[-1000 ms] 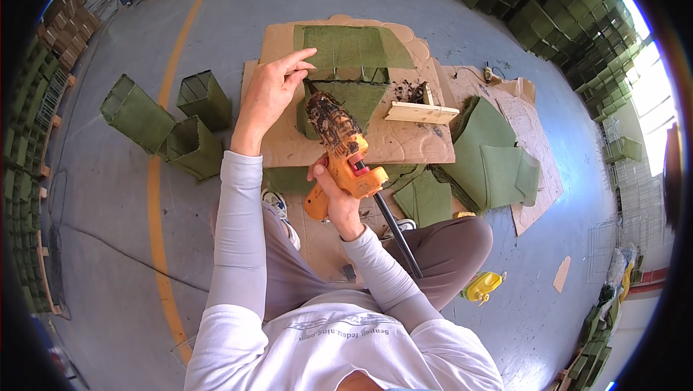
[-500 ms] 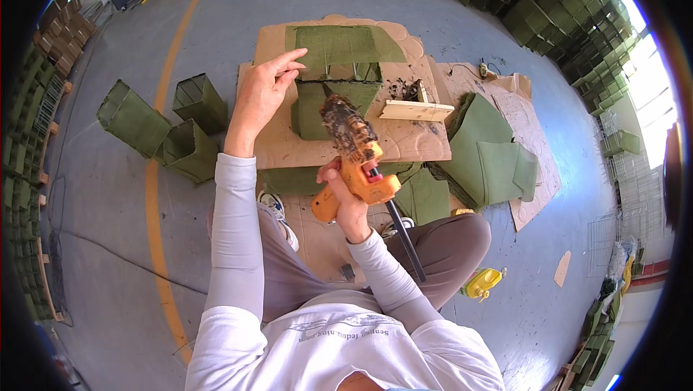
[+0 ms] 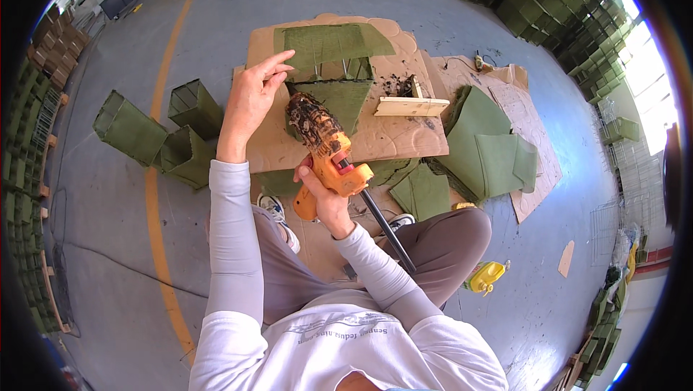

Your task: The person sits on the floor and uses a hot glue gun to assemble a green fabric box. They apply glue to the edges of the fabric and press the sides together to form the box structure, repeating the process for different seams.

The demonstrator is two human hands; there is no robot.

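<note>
My right hand [image 3: 325, 200] grips an orange hot glue gun [image 3: 333, 156] whose front end is caked with dark glue. A black glue stick [image 3: 386, 225] sticks out of its back, toward my knee. My left hand [image 3: 251, 106] is raised with its fingers stretched out, holding nothing, at the left edge of the green fabric panel [image 3: 336, 41]. That panel lies on a cardboard-topped work surface [image 3: 404, 142], with thin wires showing along its near side. A dark seam separates it from a second green panel [image 3: 336, 102], partly covered by the gun. The gun's tip is hard to make out.
An L-shaped wooden piece [image 3: 411, 107] sits on the cardboard beside dark scraps. Three open green boxes [image 3: 130, 128] stand on the floor to the left. Flat green pieces [image 3: 498, 160] are piled at right. A yellow bottle [image 3: 485, 275] lies near my knee. Stacked green boxes [image 3: 534, 12] line the back.
My right hand has moved the glue gun left along the dark seam. The left hand stays by the panel's left edge, fingers still extended. The whole view has shifted slightly.
</note>
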